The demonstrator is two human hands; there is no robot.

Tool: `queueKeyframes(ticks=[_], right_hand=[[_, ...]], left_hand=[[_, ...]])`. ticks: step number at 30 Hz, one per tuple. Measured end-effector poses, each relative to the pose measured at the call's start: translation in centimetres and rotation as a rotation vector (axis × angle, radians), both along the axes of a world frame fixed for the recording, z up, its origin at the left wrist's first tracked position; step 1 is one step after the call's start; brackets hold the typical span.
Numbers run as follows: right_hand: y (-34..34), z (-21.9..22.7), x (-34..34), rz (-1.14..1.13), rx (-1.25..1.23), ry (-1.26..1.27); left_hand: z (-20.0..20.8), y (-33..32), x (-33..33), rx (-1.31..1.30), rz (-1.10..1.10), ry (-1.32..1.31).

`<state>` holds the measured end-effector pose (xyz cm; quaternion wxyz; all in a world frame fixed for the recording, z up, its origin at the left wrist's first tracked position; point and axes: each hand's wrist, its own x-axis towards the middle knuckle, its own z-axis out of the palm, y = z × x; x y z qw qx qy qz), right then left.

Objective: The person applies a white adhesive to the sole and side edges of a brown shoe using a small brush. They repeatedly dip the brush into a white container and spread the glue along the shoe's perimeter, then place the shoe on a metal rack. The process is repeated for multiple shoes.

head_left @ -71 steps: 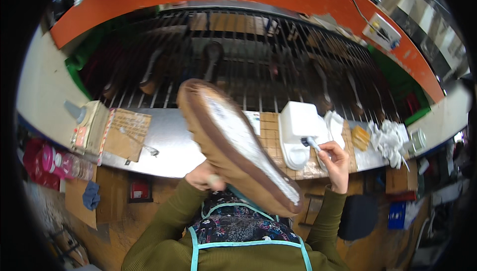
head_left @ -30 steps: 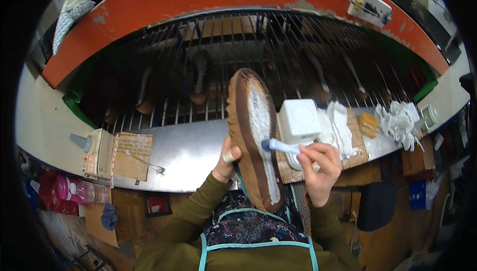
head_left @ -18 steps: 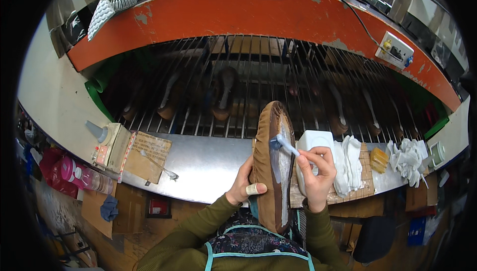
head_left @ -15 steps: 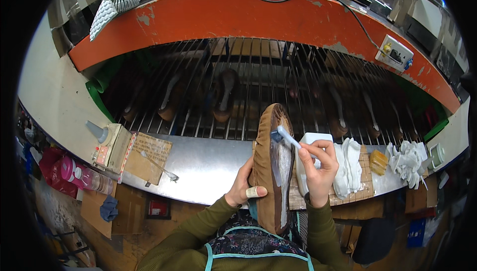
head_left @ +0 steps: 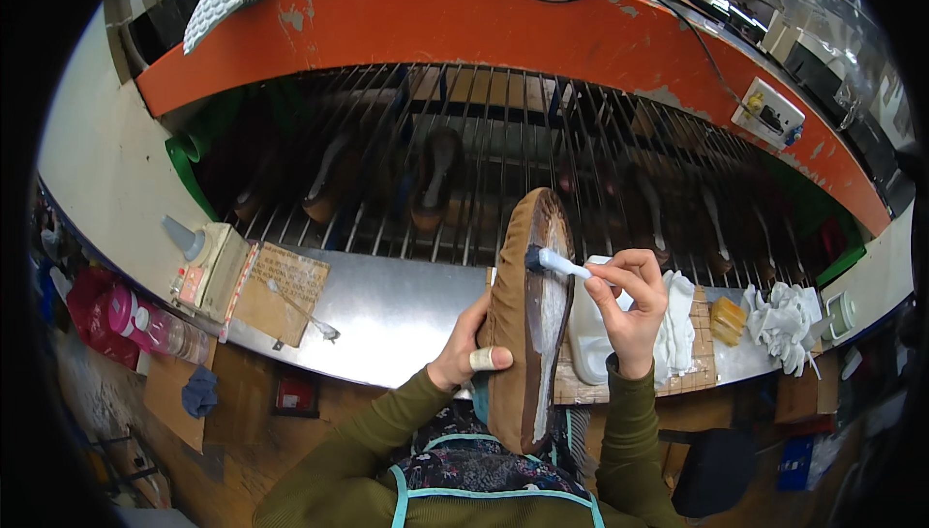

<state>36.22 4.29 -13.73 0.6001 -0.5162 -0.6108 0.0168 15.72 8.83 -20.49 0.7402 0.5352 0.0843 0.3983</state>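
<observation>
My left hand [head_left: 463, 346] is closed around the left side of a brown suede shoe [head_left: 507, 339], its taped thumb pressed on the upper. The shoe stands lengthwise in front of me, toe away, with its underside turned to the right. A whitish coating streaks the middle of that underside, inside a darker brown border. Between the fingertips of my right hand [head_left: 635, 313] is a brush [head_left: 566, 265] with a pale blue handle. Its dark bristles touch the border of the underside near the toe half.
Beyond the metal ledge [head_left: 387, 320], a rack of metal bars [head_left: 474, 170] carries several shoes under an orange beam [head_left: 416, 30]. At right lie a white tray [head_left: 586, 346], white gloves [head_left: 677, 330] and a yellow block [head_left: 728, 321]. A second brush [head_left: 305, 311] rests on cardboard [head_left: 266, 307] at left.
The brush has shifted slightly toward the heel along the border, and its handle lies flatter. My left hand keeps its hold on the shoe. The whole view has shifted a little.
</observation>
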Motion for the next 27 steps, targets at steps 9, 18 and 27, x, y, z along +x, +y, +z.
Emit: queueKeyframes(ticks=[9,18,27], right_hand=[[-1.6,-0.9,0.3,0.075,-0.046,-0.039],[-2.5,-1.1,1.2,0.374,-0.073,0.037],[-5.6,-4.2,-2.1,0.123,-0.320,0.290]], left_hand=[[1.3,1.1,0.1,-0.076,-0.033,0.045],[1.7,1.2,-0.1,-0.313,-0.160,0.033],[0.1,-0.9,-0.2,-0.460,-0.064,-0.106]])
